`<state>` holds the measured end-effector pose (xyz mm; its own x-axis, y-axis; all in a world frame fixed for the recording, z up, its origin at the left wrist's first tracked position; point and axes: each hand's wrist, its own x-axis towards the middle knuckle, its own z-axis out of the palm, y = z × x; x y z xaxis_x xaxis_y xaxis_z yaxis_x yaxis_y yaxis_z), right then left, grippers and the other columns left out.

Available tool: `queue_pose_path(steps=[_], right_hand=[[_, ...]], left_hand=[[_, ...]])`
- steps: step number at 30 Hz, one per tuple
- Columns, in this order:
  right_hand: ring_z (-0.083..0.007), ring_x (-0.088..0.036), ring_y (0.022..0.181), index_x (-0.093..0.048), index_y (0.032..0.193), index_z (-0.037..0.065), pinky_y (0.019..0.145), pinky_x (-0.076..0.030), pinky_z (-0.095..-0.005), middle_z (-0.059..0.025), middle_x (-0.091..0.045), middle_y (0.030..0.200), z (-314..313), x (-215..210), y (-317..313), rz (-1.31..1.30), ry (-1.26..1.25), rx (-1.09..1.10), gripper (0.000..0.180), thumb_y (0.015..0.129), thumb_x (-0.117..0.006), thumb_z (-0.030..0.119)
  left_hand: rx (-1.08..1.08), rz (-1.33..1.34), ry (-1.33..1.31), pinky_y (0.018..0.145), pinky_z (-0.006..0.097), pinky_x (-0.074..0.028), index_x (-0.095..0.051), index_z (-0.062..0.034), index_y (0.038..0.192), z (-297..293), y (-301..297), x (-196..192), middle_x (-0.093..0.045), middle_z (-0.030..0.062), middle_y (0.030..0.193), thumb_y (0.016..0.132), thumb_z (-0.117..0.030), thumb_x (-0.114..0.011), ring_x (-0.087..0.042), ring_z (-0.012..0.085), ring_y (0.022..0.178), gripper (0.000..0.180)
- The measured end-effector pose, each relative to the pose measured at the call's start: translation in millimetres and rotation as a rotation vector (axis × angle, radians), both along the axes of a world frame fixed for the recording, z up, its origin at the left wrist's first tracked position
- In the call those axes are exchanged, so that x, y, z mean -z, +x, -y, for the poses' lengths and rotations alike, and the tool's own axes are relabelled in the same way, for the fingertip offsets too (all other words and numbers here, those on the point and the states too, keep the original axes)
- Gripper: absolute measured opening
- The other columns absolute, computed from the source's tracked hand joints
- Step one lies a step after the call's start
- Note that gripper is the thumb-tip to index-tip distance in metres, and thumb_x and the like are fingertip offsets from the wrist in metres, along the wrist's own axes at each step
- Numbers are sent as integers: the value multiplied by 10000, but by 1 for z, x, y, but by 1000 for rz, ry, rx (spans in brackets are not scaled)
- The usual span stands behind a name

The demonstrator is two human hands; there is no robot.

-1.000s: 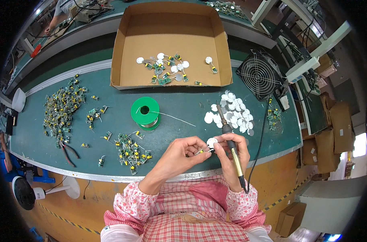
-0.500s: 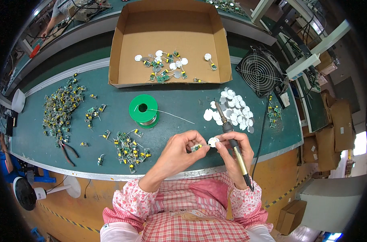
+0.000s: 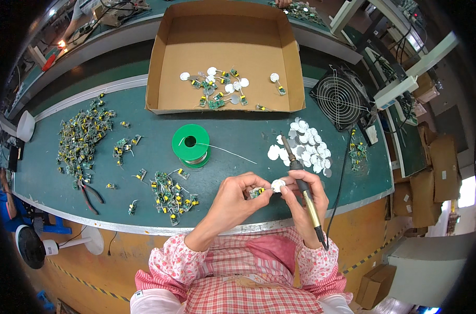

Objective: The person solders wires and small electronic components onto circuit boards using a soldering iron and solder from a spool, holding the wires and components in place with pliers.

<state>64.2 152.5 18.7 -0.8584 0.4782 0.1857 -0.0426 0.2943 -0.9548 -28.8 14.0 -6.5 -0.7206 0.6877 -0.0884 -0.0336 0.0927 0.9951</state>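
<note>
My left hand [image 3: 230, 204] is closed, pinching a small green circuit board [image 3: 256, 192] with a yellow part on it. A round white disc [image 3: 278, 184] sits between the fingertips of my right hand [image 3: 299, 212], right beside the board. A wire seems to run from board to disc, but the fingers partly cover the join. My right hand also holds a soldering iron [image 3: 313, 211], its tip angled up and away over a pile of white and grey discs [image 3: 312, 149]. Left of the discs stands a green spool of solder wire [image 3: 183, 150], its loose end reaching right.
A cardboard box [image 3: 225, 111] holding disc-and-board pieces stands at the back. Circuit boards lie heaped at left [image 3: 83, 133] and nearer the front [image 3: 171, 196], with pliers [image 3: 90, 198] between. A black fan [image 3: 340, 98] and the iron's cord [image 3: 340, 193] are at right.
The whole view has shifted slightly, so the box, spool and discs appear a little further right and lower. Both hands keep the same grip on the board, disc and iron.
</note>
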Motion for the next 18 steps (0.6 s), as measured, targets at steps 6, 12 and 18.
queue_pose_path(steps=[6, 12, 18], right_hand=[[-149, -656, 753, -599, 1061, 18, 663, -516, -253, -114, -664, 840, 4, 0, 4, -104, 253, 181, 248, 823, -634, -46], [-171, -645, 538, -550, 918, -26, 486, -498, -250, -133, -625, 641, 12, -7, 22, -288, 191, 136, 196, 893, -571, 168], [-184, -650, 516, -527, 897, -34, 445, -494, -261, -140, -622, 637, 12, -4, 18, -296, 176, 28, 202, 891, -560, 165]], left_hand=[[-123, 230, 41, 614, 192, -434, -676, 16, 910, 2, -5, 7, -632, -9, 780, 827, -58, -674, -543, 29, 710, 111], [-253, 357, 224, 515, 168, -332, -677, -3, 911, 0, -12, 2, -617, -27, 734, 835, -123, -682, -447, 4, 590, 143], [-303, 376, 260, 508, 174, -325, -673, -3, 895, 0, -14, 0, -585, -38, 698, 834, -139, -684, -438, 12, 573, 149]])
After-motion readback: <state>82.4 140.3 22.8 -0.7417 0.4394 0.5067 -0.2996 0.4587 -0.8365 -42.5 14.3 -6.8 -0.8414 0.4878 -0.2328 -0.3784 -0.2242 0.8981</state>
